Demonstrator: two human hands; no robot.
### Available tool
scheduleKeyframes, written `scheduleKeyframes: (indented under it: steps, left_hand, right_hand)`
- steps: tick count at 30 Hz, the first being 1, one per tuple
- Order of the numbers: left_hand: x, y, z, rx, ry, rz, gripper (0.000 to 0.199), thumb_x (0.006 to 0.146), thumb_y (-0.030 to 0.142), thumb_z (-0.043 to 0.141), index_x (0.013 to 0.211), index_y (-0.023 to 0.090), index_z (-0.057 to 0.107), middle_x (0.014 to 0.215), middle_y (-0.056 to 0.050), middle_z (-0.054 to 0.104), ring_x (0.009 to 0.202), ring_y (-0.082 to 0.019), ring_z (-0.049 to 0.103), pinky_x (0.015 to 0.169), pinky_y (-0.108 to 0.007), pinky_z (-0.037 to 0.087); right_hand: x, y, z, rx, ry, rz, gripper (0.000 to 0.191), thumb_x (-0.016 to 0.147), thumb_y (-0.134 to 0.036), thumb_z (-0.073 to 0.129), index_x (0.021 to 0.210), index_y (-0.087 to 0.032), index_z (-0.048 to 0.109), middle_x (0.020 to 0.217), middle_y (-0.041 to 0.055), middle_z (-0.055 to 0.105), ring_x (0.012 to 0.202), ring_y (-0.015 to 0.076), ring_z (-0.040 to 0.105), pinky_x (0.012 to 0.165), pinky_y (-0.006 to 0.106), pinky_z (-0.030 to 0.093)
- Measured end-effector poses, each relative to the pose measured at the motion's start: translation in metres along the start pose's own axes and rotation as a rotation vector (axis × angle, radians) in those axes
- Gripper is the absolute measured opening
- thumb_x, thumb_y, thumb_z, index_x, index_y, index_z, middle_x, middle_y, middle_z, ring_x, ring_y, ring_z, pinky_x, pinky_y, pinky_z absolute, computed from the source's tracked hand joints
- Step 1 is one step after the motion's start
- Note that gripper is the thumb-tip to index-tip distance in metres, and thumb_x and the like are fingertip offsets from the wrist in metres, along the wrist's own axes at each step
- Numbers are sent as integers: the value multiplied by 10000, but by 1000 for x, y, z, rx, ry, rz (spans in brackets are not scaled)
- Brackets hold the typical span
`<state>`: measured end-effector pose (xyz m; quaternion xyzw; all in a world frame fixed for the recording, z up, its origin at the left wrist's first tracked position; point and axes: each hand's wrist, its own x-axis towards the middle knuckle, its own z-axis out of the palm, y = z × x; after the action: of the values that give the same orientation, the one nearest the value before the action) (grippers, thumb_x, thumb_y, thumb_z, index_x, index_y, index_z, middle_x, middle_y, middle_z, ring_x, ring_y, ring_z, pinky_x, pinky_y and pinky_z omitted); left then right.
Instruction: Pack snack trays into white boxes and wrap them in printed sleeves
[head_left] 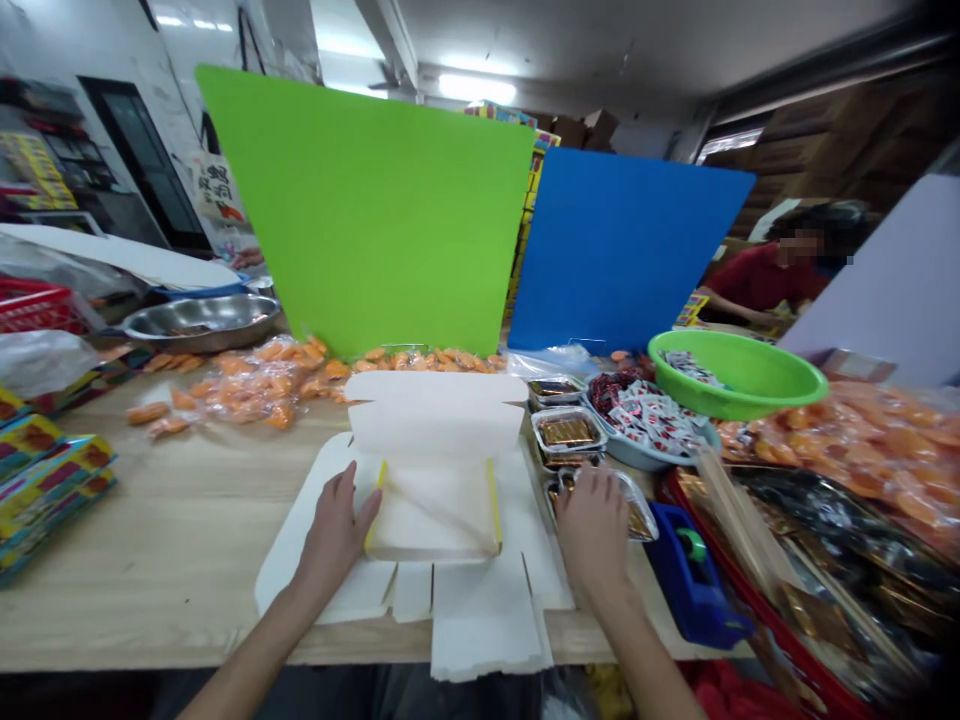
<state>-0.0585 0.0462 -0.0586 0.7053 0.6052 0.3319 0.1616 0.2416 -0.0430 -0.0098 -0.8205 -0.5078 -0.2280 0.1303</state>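
Left hand [334, 535] lies open on white carton blank [435, 510], mid-desk [150, 530]. Right hand [592, 530] curves over foil tray [634, 510], grip unclear, contents partly hidden. Green basin [739, 372] holds sachets [686, 367].

Under the hands [334, 535] [592, 530], a white cardboard box blank [480, 620] lies on the wooden surface [165, 540]; orange packets [255, 385] lie beyond.

White cardboard box [431, 510] lying unfolded
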Motion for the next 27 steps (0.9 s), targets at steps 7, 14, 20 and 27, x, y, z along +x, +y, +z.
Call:
scheduleKeyframes:
  steps: [7, 14, 20, 27]
  left_hand:
    - [-16, 46, -5, 249, -368, 555, 395, 908, 343, 318, 1151, 152, 564, 1140, -109, 614, 1073, -206, 556, 933, -329, 438]
    - [-6, 57, 6, 411, -603, 672, 457, 915, 422, 277, 1239, 166, 475, 1288, -137, 507, 1207, -264, 450, 976, -460, 358]
    - [-10, 59, 10, 453, -542, 671, 353, 902, 319, 318, 1085, 150, 568, 1200, -125, 568, 1125, -253, 502, 965, -473, 354]
    - [5, 26, -9, 111, -369, 541, 247, 743, 117, 480, 892, 213, 652, 1014, -39, 660, 992, -171, 570, 983, -334, 366]
  right_hand:
    - [-9, 35, 26, -186, -247, -152, 350, 839, -8, 290, 1085, -40, 537, 1084, 182, 589, 997, 290, 551, 806, 387, 432]
    - [-16, 47, 17, 21, 191, -491, 383, 833, -42, 283, 1148, -5, 496, 1220, 210, 517, 1192, 322, 422, 941, 492, 372]
    - [-19, -32, -2, 372, 264, -1081, 442, 811, -60, 321, 1229, -88, 460, 1307, 96, 474, 1299, 243, 275, 963, 399, 391]
    - [-21, -67, 39, 415, 268, -1170, 383, 795, -133, 426, 1164, -113, 527, 1208, 64, 569, 1134, 208, 498, 884, 334, 438]
